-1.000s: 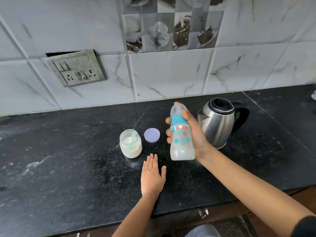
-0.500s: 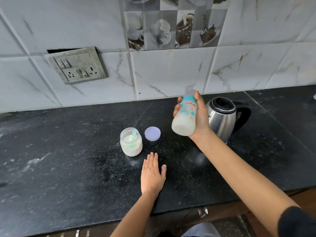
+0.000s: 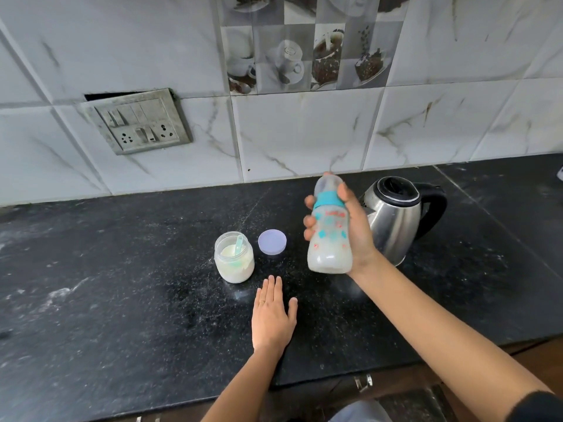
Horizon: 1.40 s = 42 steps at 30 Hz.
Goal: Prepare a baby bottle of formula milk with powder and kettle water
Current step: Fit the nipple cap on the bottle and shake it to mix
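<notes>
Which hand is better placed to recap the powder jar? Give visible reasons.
The left hand: it lies flat and empty on the counter, near the powder jar and purple lid. The right hand grips the baby bottle.

Home kitchen. Black speckled stone counter [image 3: 122, 284] along a wall of white marble-look tiles [image 3: 304, 132], broken by a decorative tile panel [image 3: 304, 56] printed with coffee cups and beans. Grimy switch-and-socket plate [image 3: 138, 121] set crookedly in the wall above the counter's left part. Steel electric kettle [image 3: 396, 220] near the back edge; open jar of white powder [image 3: 234, 257] with a scoop [image 3: 239, 243] inside and a loose lid [image 3: 272, 242] just beside, mid-counter; baby bottle [image 3: 330, 239] held above. Metal cabinet handle [image 3: 364, 383] below the front edge.
</notes>
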{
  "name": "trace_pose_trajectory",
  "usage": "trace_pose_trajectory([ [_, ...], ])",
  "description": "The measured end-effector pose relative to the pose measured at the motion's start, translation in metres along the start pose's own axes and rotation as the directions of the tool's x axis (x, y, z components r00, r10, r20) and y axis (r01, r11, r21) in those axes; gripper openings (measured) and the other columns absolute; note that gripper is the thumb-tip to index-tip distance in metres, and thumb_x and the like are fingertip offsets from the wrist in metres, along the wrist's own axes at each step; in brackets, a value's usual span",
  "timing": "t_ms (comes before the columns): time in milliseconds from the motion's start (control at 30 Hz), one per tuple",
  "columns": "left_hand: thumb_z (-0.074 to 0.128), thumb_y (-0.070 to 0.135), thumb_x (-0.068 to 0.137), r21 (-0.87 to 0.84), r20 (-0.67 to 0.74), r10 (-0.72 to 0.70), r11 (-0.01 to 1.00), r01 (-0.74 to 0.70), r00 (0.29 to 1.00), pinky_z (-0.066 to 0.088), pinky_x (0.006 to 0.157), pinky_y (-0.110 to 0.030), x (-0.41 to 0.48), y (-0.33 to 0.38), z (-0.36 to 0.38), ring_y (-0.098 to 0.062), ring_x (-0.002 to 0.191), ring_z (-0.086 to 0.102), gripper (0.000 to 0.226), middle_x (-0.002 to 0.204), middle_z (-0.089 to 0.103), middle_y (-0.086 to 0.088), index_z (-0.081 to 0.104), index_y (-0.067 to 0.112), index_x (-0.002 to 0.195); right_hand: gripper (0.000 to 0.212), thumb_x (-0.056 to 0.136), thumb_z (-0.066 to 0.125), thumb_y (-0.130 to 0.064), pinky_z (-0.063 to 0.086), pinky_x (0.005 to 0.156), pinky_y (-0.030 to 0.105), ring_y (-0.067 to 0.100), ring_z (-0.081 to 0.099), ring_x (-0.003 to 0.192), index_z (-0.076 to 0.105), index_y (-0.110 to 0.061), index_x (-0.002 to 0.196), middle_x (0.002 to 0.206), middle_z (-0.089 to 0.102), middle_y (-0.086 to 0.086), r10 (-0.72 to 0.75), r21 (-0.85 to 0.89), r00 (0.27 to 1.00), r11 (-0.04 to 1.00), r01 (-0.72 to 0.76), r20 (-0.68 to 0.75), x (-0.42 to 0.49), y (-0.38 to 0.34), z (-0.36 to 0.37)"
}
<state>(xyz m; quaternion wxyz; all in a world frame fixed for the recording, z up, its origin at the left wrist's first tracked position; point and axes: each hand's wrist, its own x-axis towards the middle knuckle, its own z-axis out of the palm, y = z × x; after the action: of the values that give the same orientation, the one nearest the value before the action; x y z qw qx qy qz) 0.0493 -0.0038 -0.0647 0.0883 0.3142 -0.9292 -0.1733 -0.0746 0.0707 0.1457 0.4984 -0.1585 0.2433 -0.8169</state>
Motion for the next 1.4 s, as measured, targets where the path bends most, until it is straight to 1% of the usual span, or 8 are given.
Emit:
trace_pose_trajectory([
  [133, 0.001, 0.058, 0.085, -0.015, -0.011, 0.009, 1.000, -0.010, 1.000, -0.007, 0.114, -0.025, 0.000, 0.000, 0.000, -0.015, 0.146, 0.009, 0.080, 0.158, 0.015, -0.004, 0.016, 0.013, 0.151, 0.045, 0.043, 0.092, -0.033, 0.054, 0.051, 0.025, 0.017, 0.063, 0.054, 0.071, -0.007, 0.074, 0.073, 0.064, 0.003, -0.040, 0.139, 0.998, 0.989, 0.047, -0.054, 0.009, -0.011, 0.002],
  [300, 0.002, 0.057, 0.083, -0.032, -0.006, 0.004, 0.999, -0.004, 1.000, -0.007, 0.114, -0.025, 0.000, 0.001, -0.002, -0.015, 0.146, 0.009, 0.082, 0.158, 0.015, -0.004, 0.016, 0.013, 0.150, 0.060, 0.064, 0.081, -0.040, 0.052, 0.053, 0.033, 0.023, 0.060, 0.058, 0.054, -0.025, 0.115, 0.087, 0.063, 0.008, 0.019, -0.191, 1.000, 0.981, -0.020, -0.009, -0.006, 0.023, -0.001],
  [500, 0.000, 0.058, 0.083, -0.027, 0.000, 0.009, 1.000, -0.009, 1.000, -0.007, 0.114, -0.024, -0.001, 0.001, -0.004, -0.015, 0.146, 0.008, 0.084, 0.158, 0.015, -0.004, 0.018, 0.013, 0.150, 0.047, 0.049, 0.090, -0.037, 0.054, 0.052, 0.027, 0.019, 0.063, 0.056, 0.070, -0.011, 0.083, 0.080, 0.063, 0.004, -0.008, 0.041, 0.997, 0.999, 0.011, -0.071, 0.005, 0.005, 0.004],
  [633, 0.004, 0.057, 0.083, -0.064, -0.008, 0.010, 0.998, -0.011, 1.000, -0.005, 0.115, -0.025, -0.001, 0.001, -0.004, -0.015, 0.146, 0.011, 0.082, 0.157, 0.019, -0.004, 0.019, 0.013, 0.150, 0.058, 0.068, 0.078, -0.039, 0.052, 0.053, 0.033, 0.024, 0.060, 0.058, 0.051, -0.028, 0.118, 0.088, 0.063, 0.008, 0.017, -0.216, 1.000, 0.976, -0.012, 0.024, -0.012, 0.022, 0.003],
  [800, 0.000, 0.058, 0.083, -0.041, -0.005, 0.013, 0.999, -0.013, 1.000, -0.008, 0.114, -0.024, -0.001, 0.000, -0.005, -0.015, 0.146, 0.008, 0.083, 0.158, 0.014, -0.004, 0.017, 0.013, 0.151, 0.085, 0.049, 0.090, -0.038, 0.054, 0.052, 0.030, 0.020, 0.062, 0.057, 0.044, -0.017, 0.118, 0.082, 0.064, 0.004, -0.053, 0.027, 0.992, 0.998, 0.057, -0.116, 0.000, 0.003, 0.004],
  [1000, 0.029, 0.045, 0.099, -0.048, -0.011, 0.010, 0.999, -0.011, 1.000, -0.008, 0.114, -0.024, -0.001, 0.002, -0.007, -0.015, 0.146, 0.007, 0.063, 0.158, 0.014, -0.004, 0.016, 0.012, 0.151, 0.075, 0.065, 0.082, -0.042, 0.052, 0.054, 0.033, 0.023, 0.061, 0.059, 0.042, -0.027, 0.127, 0.087, 0.064, 0.006, -0.025, -0.182, 0.999, 0.983, 0.016, -0.048, -0.012, 0.013, 0.003],
  [1233, 0.024, 0.047, 0.099, -0.020, -0.015, 0.015, 1.000, -0.015, 1.000, -0.009, 0.114, -0.024, 0.000, 0.002, -0.004, -0.014, 0.146, 0.005, 0.063, 0.159, 0.013, -0.003, 0.015, 0.013, 0.151, 0.040, 0.085, 0.057, -0.036, 0.052, 0.055, 0.033, 0.024, 0.060, 0.060, 0.048, -0.031, 0.123, 0.089, 0.063, 0.009, -0.001, -0.275, 1.000, 0.962, 0.001, -0.001, -0.028, 0.018, -0.003],
  [1400, 0.027, 0.046, 0.099, -0.026, -0.016, 0.005, 1.000, -0.005, 1.000, -0.008, 0.114, -0.025, 0.000, 0.003, -0.005, -0.013, 0.146, 0.004, 0.063, 0.159, 0.011, -0.003, 0.014, 0.014, 0.151, 0.043, 0.079, 0.063, -0.041, 0.052, 0.051, 0.027, 0.018, 0.060, 0.056, 0.051, -0.014, 0.110, 0.082, 0.062, 0.004, -0.033, 0.010, 0.986, 0.999, 0.035, -0.165, -0.013, 0.001, -0.003],
])
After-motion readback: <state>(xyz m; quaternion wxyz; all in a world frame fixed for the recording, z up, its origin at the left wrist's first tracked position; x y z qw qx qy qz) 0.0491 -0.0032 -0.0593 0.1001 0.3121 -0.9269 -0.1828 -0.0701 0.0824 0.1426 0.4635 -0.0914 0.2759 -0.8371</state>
